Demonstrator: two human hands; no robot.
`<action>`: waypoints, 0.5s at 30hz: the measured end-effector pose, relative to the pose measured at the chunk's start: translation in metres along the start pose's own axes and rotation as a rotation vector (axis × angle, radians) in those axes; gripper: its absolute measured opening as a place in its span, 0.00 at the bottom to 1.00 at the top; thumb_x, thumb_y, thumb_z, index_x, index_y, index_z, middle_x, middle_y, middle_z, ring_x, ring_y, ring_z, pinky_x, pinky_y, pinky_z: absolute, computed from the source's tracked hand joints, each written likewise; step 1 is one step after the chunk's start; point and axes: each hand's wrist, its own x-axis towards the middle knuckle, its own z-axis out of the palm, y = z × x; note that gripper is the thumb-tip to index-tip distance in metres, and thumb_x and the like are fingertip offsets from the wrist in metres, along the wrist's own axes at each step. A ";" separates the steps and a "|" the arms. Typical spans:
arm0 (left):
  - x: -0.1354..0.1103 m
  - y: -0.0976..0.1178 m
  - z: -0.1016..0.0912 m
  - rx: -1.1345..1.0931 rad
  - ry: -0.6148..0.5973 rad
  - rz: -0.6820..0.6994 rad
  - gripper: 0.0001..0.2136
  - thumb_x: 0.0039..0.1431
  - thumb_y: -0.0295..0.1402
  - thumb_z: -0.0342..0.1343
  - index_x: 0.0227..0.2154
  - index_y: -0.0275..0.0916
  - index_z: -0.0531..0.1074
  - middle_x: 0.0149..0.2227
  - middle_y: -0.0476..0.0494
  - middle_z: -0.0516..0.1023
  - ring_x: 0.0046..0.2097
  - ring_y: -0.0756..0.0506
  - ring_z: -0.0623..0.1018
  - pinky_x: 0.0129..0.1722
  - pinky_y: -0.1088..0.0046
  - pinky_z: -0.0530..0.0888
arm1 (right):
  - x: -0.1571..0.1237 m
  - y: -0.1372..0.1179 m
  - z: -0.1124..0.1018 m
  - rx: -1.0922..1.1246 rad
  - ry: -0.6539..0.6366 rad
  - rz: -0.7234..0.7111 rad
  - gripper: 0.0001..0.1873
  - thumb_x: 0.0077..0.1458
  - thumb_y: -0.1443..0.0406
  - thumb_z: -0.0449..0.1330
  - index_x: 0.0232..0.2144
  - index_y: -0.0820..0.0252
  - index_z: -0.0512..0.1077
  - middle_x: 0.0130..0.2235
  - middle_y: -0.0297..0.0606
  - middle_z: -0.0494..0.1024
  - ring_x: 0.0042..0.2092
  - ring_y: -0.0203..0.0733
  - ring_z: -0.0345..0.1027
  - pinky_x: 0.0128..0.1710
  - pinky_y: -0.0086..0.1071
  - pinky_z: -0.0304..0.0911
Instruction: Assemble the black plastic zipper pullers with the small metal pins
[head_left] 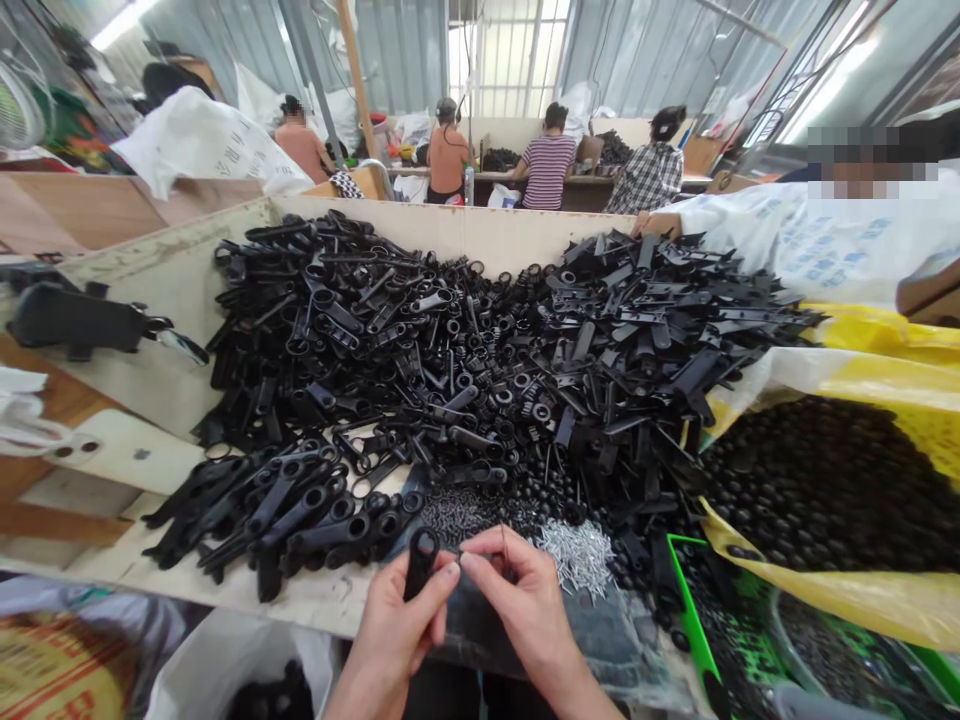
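Observation:
My left hand [397,625] is closed round a black plastic handle piece with a ring end [420,562], held upright at the near edge of the table. My right hand [521,600] pinches something small and thin against that ring; I cannot make out what it is. Just beyond my fingers lies a heap of small silver pins [577,552]. A neat row of black ring-ended pieces [285,510] lies to the left of my hands.
A huge pile of black plastic parts [480,360] covers the wooden table [172,280]. A yellow bag of small black caps [825,480] sits at the right, a green crate [694,625] below it. Several people work at a far bench. A phone [127,450] lies at the left.

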 end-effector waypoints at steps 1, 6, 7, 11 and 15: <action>-0.004 0.003 0.001 -0.035 -0.010 -0.019 0.22 0.44 0.52 0.69 0.32 0.38 0.77 0.10 0.59 0.63 0.13 0.56 0.55 0.13 0.84 0.46 | -0.001 -0.002 0.001 0.013 -0.006 -0.009 0.08 0.57 0.59 0.66 0.32 0.56 0.82 0.30 0.35 0.79 0.28 0.37 0.67 0.28 0.29 0.62; -0.016 0.011 0.003 -0.131 -0.033 -0.084 0.20 0.44 0.49 0.71 0.31 0.39 0.76 0.11 0.59 0.63 0.15 0.56 0.55 0.16 0.84 0.48 | -0.005 -0.004 0.001 0.009 -0.021 -0.127 0.05 0.58 0.62 0.67 0.32 0.54 0.83 0.31 0.35 0.81 0.30 0.38 0.71 0.30 0.28 0.65; -0.018 0.011 0.003 -0.153 -0.028 -0.106 0.19 0.44 0.49 0.71 0.31 0.39 0.76 0.11 0.60 0.63 0.16 0.57 0.54 0.17 0.84 0.49 | -0.006 -0.004 0.000 0.001 -0.030 -0.147 0.04 0.58 0.63 0.67 0.32 0.54 0.83 0.32 0.35 0.81 0.30 0.38 0.71 0.30 0.28 0.65; -0.025 0.010 0.002 -0.242 -0.039 -0.190 0.18 0.44 0.47 0.71 0.32 0.40 0.76 0.12 0.59 0.64 0.18 0.57 0.53 0.18 0.83 0.47 | -0.009 -0.006 -0.007 -0.066 -0.096 -0.255 0.05 0.60 0.67 0.65 0.34 0.53 0.83 0.33 0.35 0.81 0.31 0.38 0.73 0.29 0.27 0.65; -0.026 0.007 0.003 -0.278 -0.128 -0.226 0.17 0.44 0.44 0.70 0.31 0.39 0.74 0.12 0.59 0.63 0.18 0.56 0.53 0.18 0.80 0.43 | -0.015 -0.008 -0.018 -0.137 -0.178 -0.350 0.07 0.61 0.70 0.65 0.38 0.54 0.83 0.36 0.37 0.81 0.32 0.38 0.73 0.31 0.28 0.65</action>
